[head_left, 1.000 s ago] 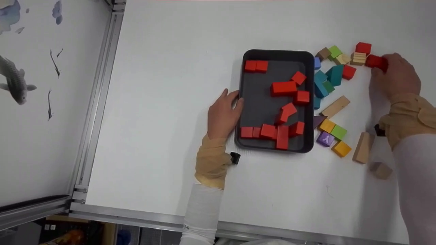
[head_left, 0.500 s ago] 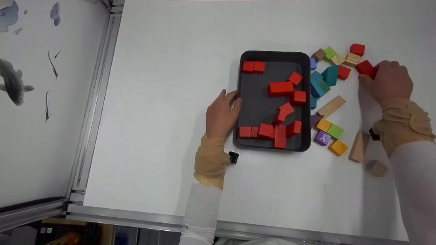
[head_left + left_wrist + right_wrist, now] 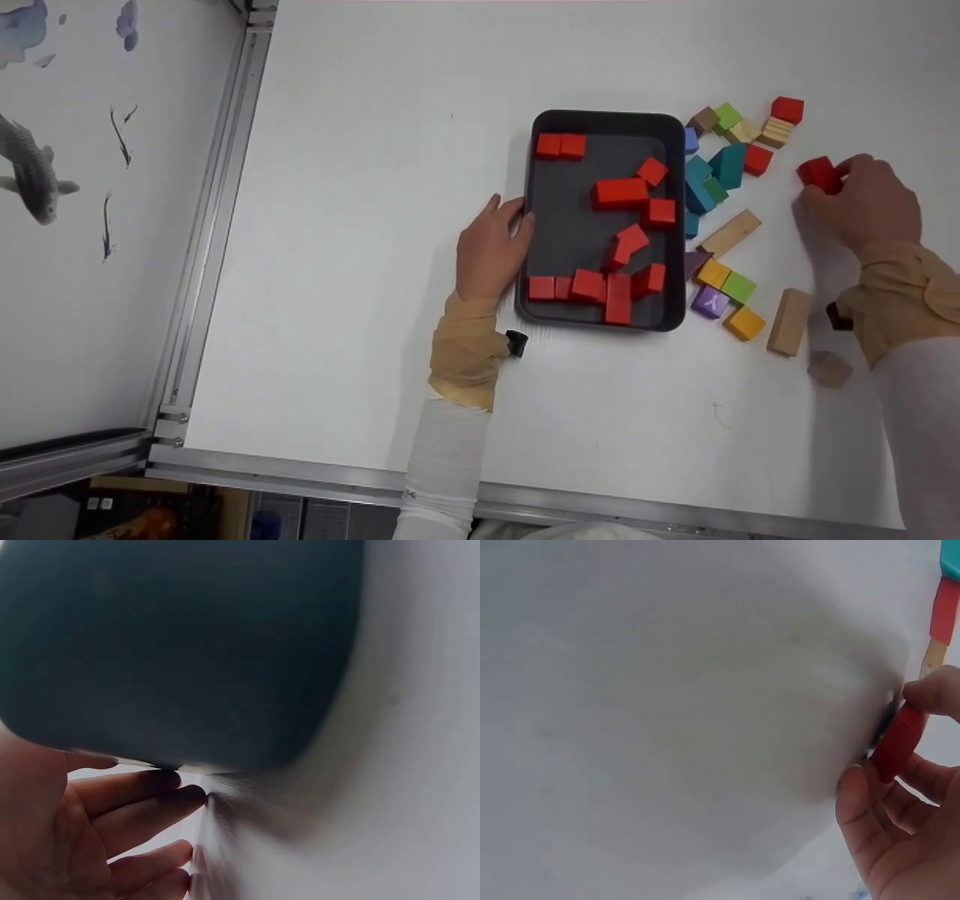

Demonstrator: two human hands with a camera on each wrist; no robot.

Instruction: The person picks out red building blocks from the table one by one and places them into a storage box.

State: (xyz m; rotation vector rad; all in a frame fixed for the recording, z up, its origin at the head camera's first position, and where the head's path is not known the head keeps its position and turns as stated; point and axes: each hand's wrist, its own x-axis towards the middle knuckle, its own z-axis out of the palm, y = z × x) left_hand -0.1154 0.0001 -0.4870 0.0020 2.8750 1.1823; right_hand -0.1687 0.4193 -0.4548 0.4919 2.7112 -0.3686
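Pinched between the thumb and fingers of my right hand (image 3: 870, 202) is a red block (image 3: 819, 175), held low over the table at the far right. The right wrist view shows the same red block (image 3: 900, 742) tilted in the fingertips. My left hand (image 3: 489, 251) lies against the left side of a dark grey tray (image 3: 566, 232), its fingers fairly straight. In the left wrist view the tray's wall (image 3: 180, 652) hides part of that hand. Inside the tray lie several red blocks, among them a long red block (image 3: 619, 194) and a pair of red cubes (image 3: 561, 146).
Right of the tray are teal blocks (image 3: 697, 184), a red block (image 3: 758, 160), another red block (image 3: 787, 110) by a small wooden stack (image 3: 775, 131), yellow, green and purple blocks (image 3: 710, 301), and wooden blocks (image 3: 789, 322). A metal frame (image 3: 300, 462) edges the table.
My right hand has drawn the red block away from the small wooden stack, toward the near side of the table. The left hand stays at the tray's side.
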